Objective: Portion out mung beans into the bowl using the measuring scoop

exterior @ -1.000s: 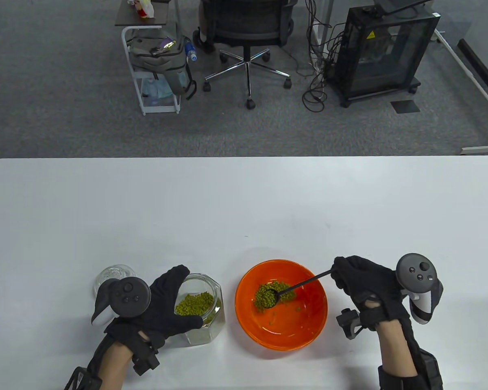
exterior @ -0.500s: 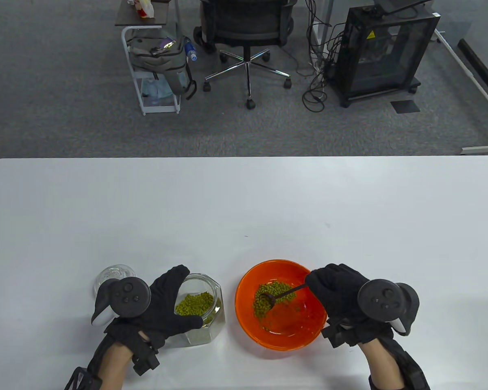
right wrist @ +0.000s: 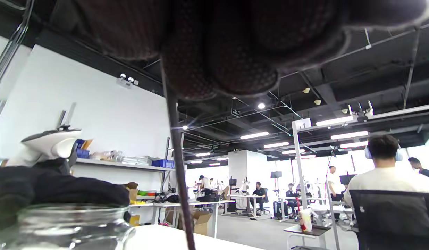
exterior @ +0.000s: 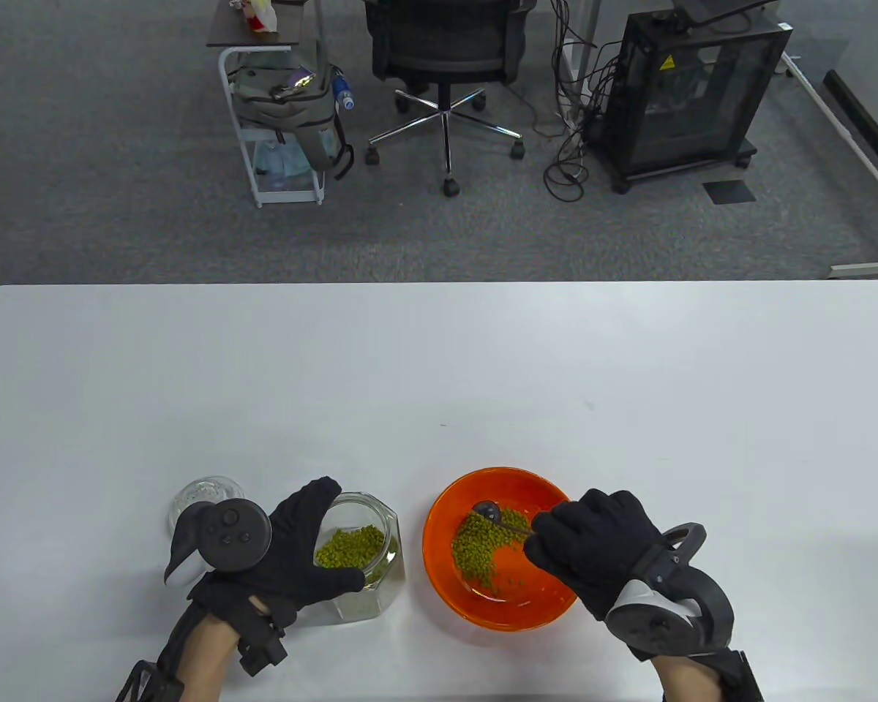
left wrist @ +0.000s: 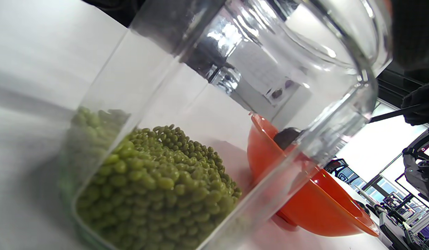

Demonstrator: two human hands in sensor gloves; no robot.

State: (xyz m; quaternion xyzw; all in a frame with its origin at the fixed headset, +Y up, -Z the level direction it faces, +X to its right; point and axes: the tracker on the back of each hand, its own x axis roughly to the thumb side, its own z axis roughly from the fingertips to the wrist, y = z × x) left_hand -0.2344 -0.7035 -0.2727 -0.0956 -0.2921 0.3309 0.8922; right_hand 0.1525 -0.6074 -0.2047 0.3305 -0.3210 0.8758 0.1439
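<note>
An orange bowl (exterior: 549,592) near the table's front edge holds a heap of green mung beans (exterior: 483,545). My right hand (exterior: 593,548) hovers over the bowl's right side and pinches the thin black handle of the measuring scoop (exterior: 489,510). The scoop's head is turned over at the bowl's far side, above the beans. My left hand (exterior: 300,545) wraps around an open glass jar (exterior: 380,578) left of the bowl, partly filled with beans (left wrist: 159,187). In the right wrist view only the scoop's handle (right wrist: 178,166) shows below my fingers (right wrist: 235,66).
The jar's glass lid (exterior: 197,497) lies on the table behind my left hand. The white table (exterior: 439,365) stretches beyond the bowl. On the floor past it stand an office chair (exterior: 446,66), a cart with a bag (exterior: 278,110) and a black cabinet (exterior: 688,95).
My right hand has rolled over and slid left over the bowl, tipping the scoop. The beans it carried now lie in the bowl. My left hand and the jar have stayed still.
</note>
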